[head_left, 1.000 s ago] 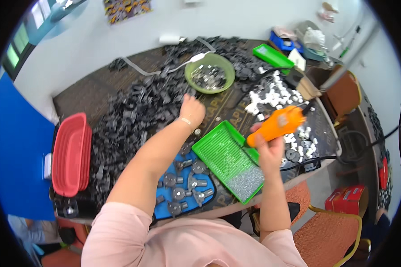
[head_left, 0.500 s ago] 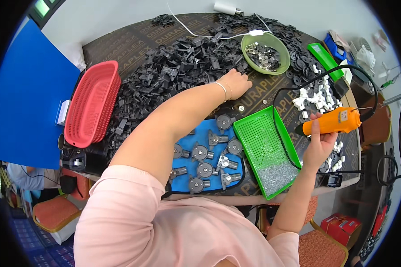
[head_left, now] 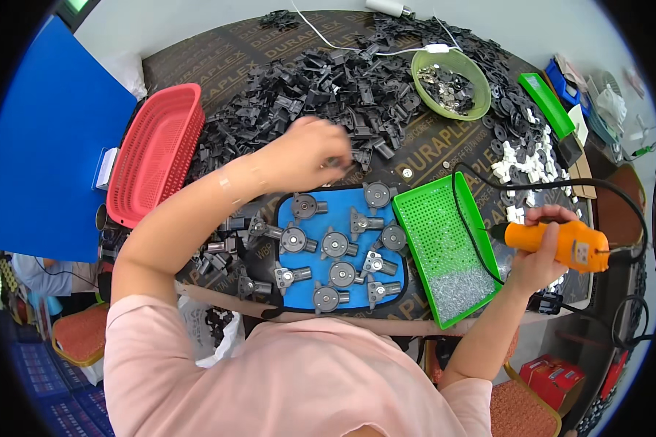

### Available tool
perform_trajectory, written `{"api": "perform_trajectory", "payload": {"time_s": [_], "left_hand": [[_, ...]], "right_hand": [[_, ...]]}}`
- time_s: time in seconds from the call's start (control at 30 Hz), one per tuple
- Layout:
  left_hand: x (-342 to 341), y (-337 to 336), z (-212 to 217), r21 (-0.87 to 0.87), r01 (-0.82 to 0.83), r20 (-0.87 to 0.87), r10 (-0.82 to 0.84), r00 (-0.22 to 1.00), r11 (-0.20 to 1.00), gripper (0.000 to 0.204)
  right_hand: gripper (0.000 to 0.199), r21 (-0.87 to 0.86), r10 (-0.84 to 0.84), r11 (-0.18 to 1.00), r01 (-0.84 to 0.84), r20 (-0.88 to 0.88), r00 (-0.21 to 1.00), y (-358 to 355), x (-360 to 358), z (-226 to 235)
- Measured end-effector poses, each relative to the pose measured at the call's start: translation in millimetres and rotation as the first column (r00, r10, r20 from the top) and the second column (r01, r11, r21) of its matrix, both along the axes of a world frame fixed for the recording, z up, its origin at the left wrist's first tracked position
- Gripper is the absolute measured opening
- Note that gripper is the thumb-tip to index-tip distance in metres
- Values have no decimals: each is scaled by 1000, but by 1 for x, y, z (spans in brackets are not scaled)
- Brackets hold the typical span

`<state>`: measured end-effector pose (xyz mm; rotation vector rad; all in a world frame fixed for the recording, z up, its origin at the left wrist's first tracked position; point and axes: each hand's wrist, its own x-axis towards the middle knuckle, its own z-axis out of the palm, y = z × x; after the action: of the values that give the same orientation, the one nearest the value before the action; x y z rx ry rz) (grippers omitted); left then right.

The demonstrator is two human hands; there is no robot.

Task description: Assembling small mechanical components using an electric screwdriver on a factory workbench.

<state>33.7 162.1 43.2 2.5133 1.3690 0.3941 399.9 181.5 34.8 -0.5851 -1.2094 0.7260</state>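
My left hand [head_left: 315, 154] is blurred by motion above the near edge of the heap of black plastic parts [head_left: 299, 95]. Its fingers are curled, with a small dark thing at the fingertips that I cannot make out. My right hand [head_left: 539, 255] grips an orange electric screwdriver [head_left: 561, 246], its dark tip pointing left beside the green tray. Below my left hand lies a blue mat [head_left: 291, 280] bearing several dark round-headed assemblies [head_left: 335, 245]. Small shiny screws [head_left: 455, 291] fill the near end of the green perforated tray [head_left: 413, 251].
A red basket [head_left: 153, 156] stands at the left, and a green bowl [head_left: 481, 109] of small metal pieces at the back. White plastic parts [head_left: 525, 164] and black discs lie at the right. The screwdriver's black cable [head_left: 561, 183] loops over the tray. A white cable [head_left: 328, 42] crosses the heap.
My left hand has drawn back from near the green bowl, leftward and toward me, over the mat's far edge. My right hand has lowered the screwdriver slightly, tilting its back end toward me.
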Motion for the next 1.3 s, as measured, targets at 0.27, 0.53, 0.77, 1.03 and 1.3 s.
{"api": "perform_trajectory", "payload": {"time_s": [0.27,0.53,0.77,1.03,1.3], "left_hand": [[-34,-114,-15,-118,-291,117,305,945,949,33],[-29,-134,-34,-130,-399,127,415,901,908,37],[-29,-133,-35,-99,-401,116,411,904,911,37],[-31,-135,-38,-79,-406,98,412,906,911,36],[-31,-136,-41,-71,-395,103,401,910,916,36]], "right_hand": [[22,-155,94,983,-96,-21,995,-18,-41,-9],[24,-146,86,985,-90,-31,996,-22,-49,-20],[25,-155,91,984,-91,-5,996,-21,-50,-25],[23,-161,98,982,-96,4,995,-25,-52,-23],[21,-147,76,986,-78,-20,997,-26,-52,-24]]}}
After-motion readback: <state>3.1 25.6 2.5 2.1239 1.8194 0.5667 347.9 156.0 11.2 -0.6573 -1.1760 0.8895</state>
